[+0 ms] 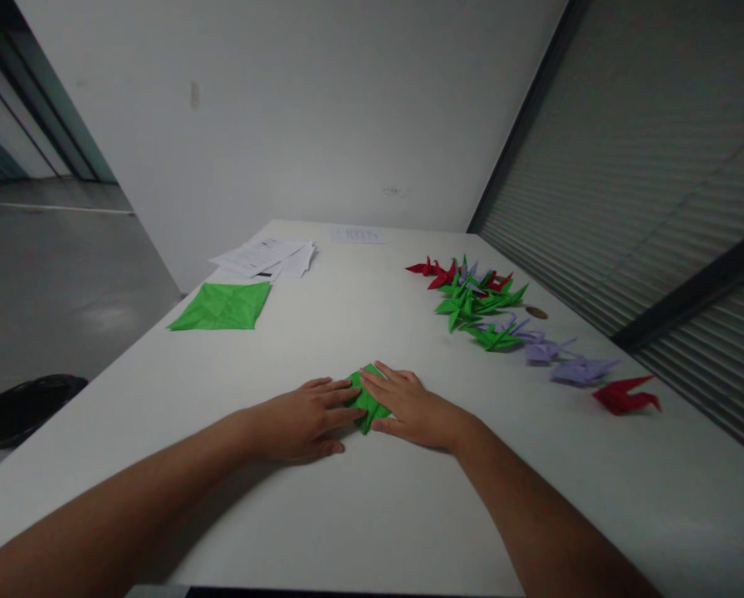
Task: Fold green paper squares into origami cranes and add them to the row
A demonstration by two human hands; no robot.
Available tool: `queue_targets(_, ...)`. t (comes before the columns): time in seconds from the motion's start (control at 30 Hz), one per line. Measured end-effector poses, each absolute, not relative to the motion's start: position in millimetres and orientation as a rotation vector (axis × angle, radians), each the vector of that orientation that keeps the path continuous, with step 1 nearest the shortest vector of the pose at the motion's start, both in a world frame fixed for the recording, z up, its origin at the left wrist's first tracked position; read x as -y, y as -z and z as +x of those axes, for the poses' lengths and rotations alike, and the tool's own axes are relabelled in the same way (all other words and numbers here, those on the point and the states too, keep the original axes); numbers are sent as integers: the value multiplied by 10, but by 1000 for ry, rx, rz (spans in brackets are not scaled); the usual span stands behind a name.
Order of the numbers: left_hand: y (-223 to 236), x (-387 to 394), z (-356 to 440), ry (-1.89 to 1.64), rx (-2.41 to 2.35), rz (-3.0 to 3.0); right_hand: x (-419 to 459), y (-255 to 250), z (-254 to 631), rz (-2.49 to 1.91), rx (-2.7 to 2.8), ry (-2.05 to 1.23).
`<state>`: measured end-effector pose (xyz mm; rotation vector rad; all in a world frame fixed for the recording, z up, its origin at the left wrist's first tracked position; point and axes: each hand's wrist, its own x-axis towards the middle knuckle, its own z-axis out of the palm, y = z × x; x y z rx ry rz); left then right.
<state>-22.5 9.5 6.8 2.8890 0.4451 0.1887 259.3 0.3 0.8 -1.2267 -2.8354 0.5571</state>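
Note:
A small folded piece of green origami paper [370,407] lies flat on the white table, with a point toward me. My left hand [313,415] rests on its left side, palm down, with the fingers stretched out and apart. From the right, my right hand [413,407] lies flat over its upper right part, fingers extended. Both hands press on the paper without gripping it, and they cover parts of its edges.
A larger green creased sheet [226,306] lies at the table's left edge, before some printed papers [266,257]. Along the right are several folded paper cranes: green [465,303], purple [580,370] and red [626,396]. A brown round object [536,312] sits beside them. A black-lined bin [26,407] stands left.

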Motion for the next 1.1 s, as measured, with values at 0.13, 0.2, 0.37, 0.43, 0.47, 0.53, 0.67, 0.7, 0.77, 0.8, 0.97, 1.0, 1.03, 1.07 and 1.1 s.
queue_targets(0.13, -89, -75, -206, -193, -458, 2896, 8, -21, 2587, -1242, 2824, -550)
queue_targets(0.2, -94, -73, -207, -186, -463, 2888, 17, -38, 2580, -1249, 2822, -553)
queue_targets(0.37, -45, -110, -240, -231, -488, 2837, 33, -70, 2565, -1254, 2818, -560)
queue_targets(0.43, -17, -134, -254, -249, -491, 2824, 38, -80, 2556, -1263, 2816, -567)
queue_targets(0.47, -6, -145, -259, -248, -492, 2822, 41, -85, 2552, -1268, 2814, -571)
queue_targets(0.53, 5, -161, -264, -239, -493, 2824, 44, -89, 2547, -1276, 2816, -575)
queue_targets(0.67, -7, -161, -255, -229, -504, 2833, 42, -76, 2557, -1305, 2817, -552)
queue_targets(0.7, -12, -157, -252, -220, -510, 2835, 41, -72, 2562, -1321, 2816, -539)
queue_targets(0.77, -19, -151, -246, -200, -522, 2839, 41, -69, 2573, -1357, 2816, -513)
queue_targets(0.8, -22, -149, -244, -190, -524, 2843, 42, -71, 2577, -1368, 2818, -505)
queue_targets(0.97, -30, -149, -247, -185, -514, 2834, 49, -85, 2576, -1369, 2817, -496)
queue_targets(1.0, -35, -147, -250, -182, -518, 2831, 49, -84, 2574, -1374, 2819, -495)
queue_targets(1.03, -41, -143, -252, -181, -525, 2831, 48, -82, 2571, -1380, 2821, -493)
queue_targets(1.07, -50, -138, -252, -188, -529, 2831, 47, -77, 2570, -1383, 2822, -490)
queue_targets(1.1, -60, -131, -249, -204, -527, 2833, 46, -71, 2570, -1380, 2821, -487)
